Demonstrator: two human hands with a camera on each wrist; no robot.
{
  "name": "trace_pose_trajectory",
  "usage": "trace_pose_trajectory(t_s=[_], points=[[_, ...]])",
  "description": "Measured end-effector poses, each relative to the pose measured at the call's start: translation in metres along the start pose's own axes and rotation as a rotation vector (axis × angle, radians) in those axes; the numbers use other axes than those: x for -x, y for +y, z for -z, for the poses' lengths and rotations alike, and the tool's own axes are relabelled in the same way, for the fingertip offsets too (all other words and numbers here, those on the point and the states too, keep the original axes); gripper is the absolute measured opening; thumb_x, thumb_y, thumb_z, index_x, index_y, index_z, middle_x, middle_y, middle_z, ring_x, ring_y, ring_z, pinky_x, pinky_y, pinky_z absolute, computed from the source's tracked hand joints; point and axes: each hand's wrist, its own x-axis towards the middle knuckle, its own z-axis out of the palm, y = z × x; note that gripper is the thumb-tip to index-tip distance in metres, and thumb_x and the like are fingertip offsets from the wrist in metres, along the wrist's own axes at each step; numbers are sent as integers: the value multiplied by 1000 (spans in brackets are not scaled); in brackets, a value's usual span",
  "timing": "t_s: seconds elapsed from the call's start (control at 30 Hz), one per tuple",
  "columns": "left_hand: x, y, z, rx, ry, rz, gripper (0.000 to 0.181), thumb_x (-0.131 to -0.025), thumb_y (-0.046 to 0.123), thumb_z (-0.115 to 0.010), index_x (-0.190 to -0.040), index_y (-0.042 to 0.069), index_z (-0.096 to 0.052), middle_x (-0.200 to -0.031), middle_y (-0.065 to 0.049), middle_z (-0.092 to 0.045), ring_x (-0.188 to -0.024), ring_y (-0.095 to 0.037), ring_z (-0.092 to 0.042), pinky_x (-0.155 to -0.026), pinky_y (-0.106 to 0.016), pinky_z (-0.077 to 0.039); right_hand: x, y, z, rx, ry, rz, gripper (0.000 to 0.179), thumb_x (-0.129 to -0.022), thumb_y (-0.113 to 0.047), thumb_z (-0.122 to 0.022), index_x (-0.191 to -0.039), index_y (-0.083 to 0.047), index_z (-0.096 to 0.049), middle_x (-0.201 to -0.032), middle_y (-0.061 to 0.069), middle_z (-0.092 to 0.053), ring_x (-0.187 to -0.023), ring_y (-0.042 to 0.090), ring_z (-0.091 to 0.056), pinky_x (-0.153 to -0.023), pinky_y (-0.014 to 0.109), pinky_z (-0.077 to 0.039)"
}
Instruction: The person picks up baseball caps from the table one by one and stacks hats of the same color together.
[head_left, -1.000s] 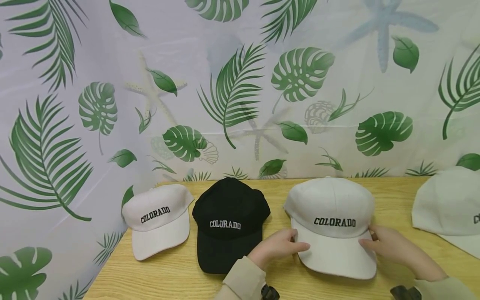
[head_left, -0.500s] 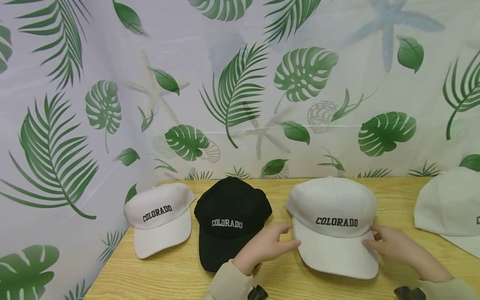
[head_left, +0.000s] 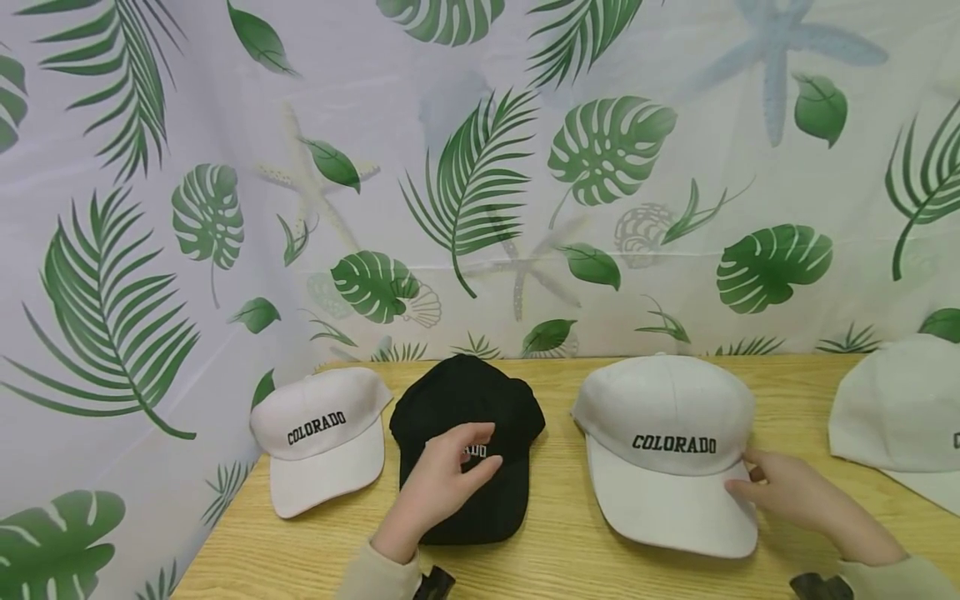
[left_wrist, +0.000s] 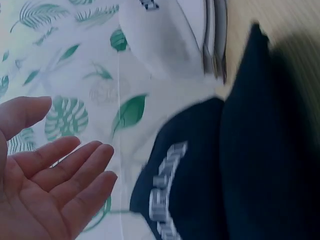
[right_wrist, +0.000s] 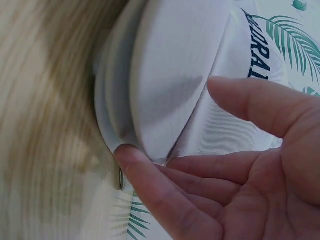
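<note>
My left hand (head_left: 450, 479), fingers spread and holding nothing, passes over a black COLORADO baseball cap (head_left: 480, 517) and covers part of its lettering in the head view. In the left wrist view that black cap (left_wrist: 165, 185) lies right of the fingertips (left_wrist: 107, 150). My right hand (head_left: 795, 496) touches the right side of a white COLORADO baseball cap (head_left: 667, 408). There, in the right wrist view, the thumb (right_wrist: 235, 95) lies over the seam between brim and crown, and mostly straight fingers meet the edge of layered white brims (right_wrist: 117, 100).
A pale COLORADO cap (head_left: 322, 417) stands at the left end of the row, on the wooden table (head_left: 555, 567). Another white cap (head_left: 892, 408) is cut off at the right. A leaf-printed cloth (head_left: 480, 167) hangs behind the table.
My left hand has left the white cap's brim and moved left over the black cap. The right hand stays at the white cap's side, and the caps keep their places.
</note>
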Motion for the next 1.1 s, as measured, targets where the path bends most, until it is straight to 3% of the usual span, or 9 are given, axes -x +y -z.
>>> trace_pose_trajectory(t_s=[0.13,0.3,0.4,0.53,0.67,0.9,1.1], points=[[13,-17,21,-46,91,20,37,-85,17,-60,-117,0,-53,-115,-12,-55,-103,-22,-53,-79,-36,-45,0,-1,0,-1,-2,-7,62,-84,-25,-60,-112,26,-39,-86,20,-59,-80,32,-56,-64,40,-46],[28,-40,46,-142,177,114,35,-83,13,-63,-114,-1,-55,-111,-13,-57,-101,-25,-53,-79,-39,-45,0,-4,1,-2,-11,-19,63,-85,-28,-58,-114,24,-38,-88,23,-59,-81,34,-56,-64,41,-47],[37,-54,59,-219,198,173,36,-81,11,-64,-113,-3,-55,-110,-16,-57,-101,-28,-53,-81,-42,-43,1,-5,0,-6,-17,-29,66,-85,-30,-58,-115,25,-36,-90,23,-58,-81,34,-56,-64,40,-47],[45,-72,74,-331,180,255,40,-80,10,-64,-116,-5,-53,-111,-20,-55,-102,-33,-51,-83,-44,-41,1,-5,-2,-3,-22,-24,67,-85,-31,-58,-115,25,-36,-89,23,-58,-81,34,-56,-63,40,-47],[50,-85,84,-377,124,331,44,-77,6,-66,-117,-7,-50,-114,-22,-52,-105,-37,-48,-85,-46,-39,-1,-5,-3,9,-29,-34,66,-85,-32,-58,-115,23,-38,-90,23,-58,-82,35,-56,-64,41,-47],[54,-104,86,-444,30,391,50,-65,-4,-69,-112,-8,-53,-115,-24,-49,-106,-38,-46,-87,-45,-37,-1,-6,-2,13,-31,-38,67,-85,-34,-58,-117,21,-38,-91,22,-58,-83,34,-55,-66,42,-46],[61,-118,86,-489,9,430,52,-62,-6,-71,-112,-7,-54,-122,-28,-43,-108,-44,-41,-87,-48,-37,-1,-8,-2,14,-52,-58,70,-85,-35,-57,-116,23,-37,-93,24,-58,-85,35,-55,-67,43,-46]])
